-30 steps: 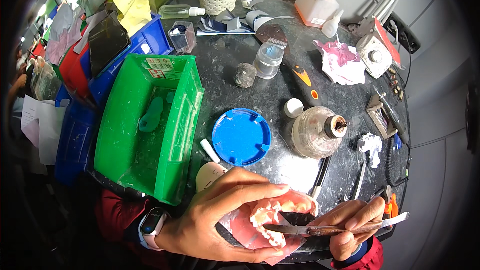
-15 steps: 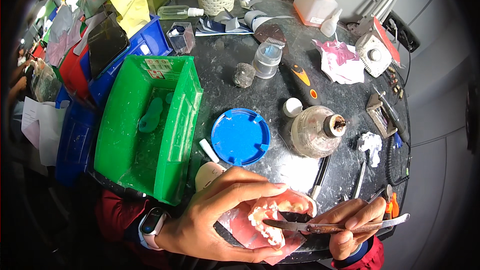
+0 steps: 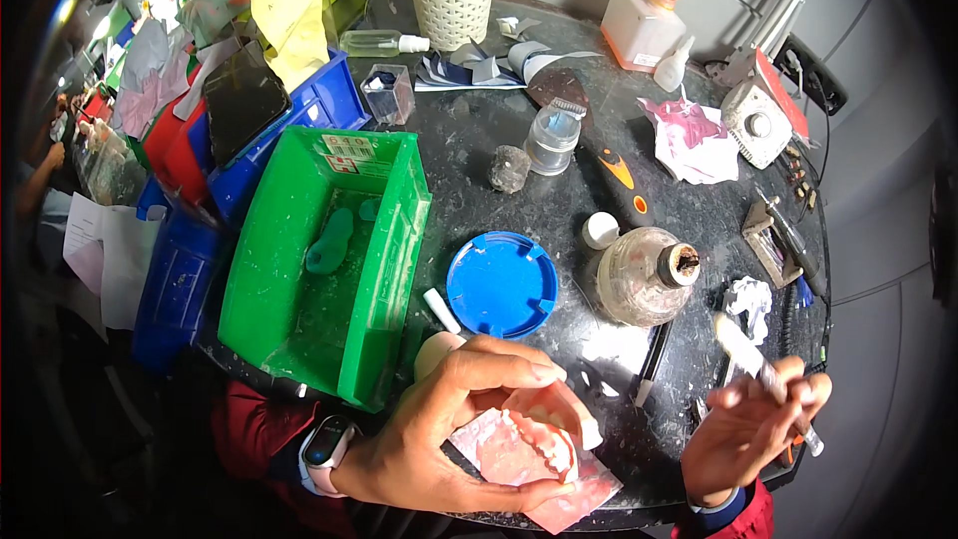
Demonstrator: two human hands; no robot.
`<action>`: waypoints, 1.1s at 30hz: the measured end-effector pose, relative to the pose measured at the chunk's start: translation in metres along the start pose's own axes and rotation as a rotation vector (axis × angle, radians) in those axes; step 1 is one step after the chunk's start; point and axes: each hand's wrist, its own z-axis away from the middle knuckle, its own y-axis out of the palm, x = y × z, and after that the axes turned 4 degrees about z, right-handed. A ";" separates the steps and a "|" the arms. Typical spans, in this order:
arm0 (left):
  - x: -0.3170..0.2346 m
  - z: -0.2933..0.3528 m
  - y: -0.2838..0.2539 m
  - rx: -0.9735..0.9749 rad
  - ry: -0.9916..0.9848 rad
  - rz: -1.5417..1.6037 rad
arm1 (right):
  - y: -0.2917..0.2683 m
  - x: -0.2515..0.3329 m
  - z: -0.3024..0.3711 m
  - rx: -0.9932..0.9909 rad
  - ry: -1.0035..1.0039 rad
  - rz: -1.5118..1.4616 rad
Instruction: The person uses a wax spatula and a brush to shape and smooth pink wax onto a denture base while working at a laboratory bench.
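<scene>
Near the front edge of the table, my left hand curls its thumb and fingers around a pink wax denture with pale teeth along its arch. Beneath the denture lies a sheet of pink wax. My right hand is off to the right, apart from the denture. Between its fingers is a wax knife, slanted with its light, motion-blurred blade pointing up and left. Part of a pale rounded piece shows behind my left hand.
A green bin stands left, holding teal pieces. Ahead are a blue round lid, a glass spirit burner, a white cap and a black-handled tool. Crumpled white tissue lies right, near a handpiece.
My right hand has drawn the wax knife away from the denture to the right and tipped its blade upward. My left hand still holds the denture, now turned slightly. The view has shifted a little.
</scene>
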 end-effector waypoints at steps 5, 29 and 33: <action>0.003 -0.001 0.002 0.010 0.039 0.040 | 0.005 -0.005 -0.008 -0.128 0.203 0.009; -0.008 -0.001 0.003 -0.036 -0.017 0.108 | 0.010 -0.005 -0.010 -0.216 0.345 0.074; -0.001 0.004 0.005 -0.109 -0.043 0.113 | 0.011 -0.004 -0.010 -0.205 0.348 0.091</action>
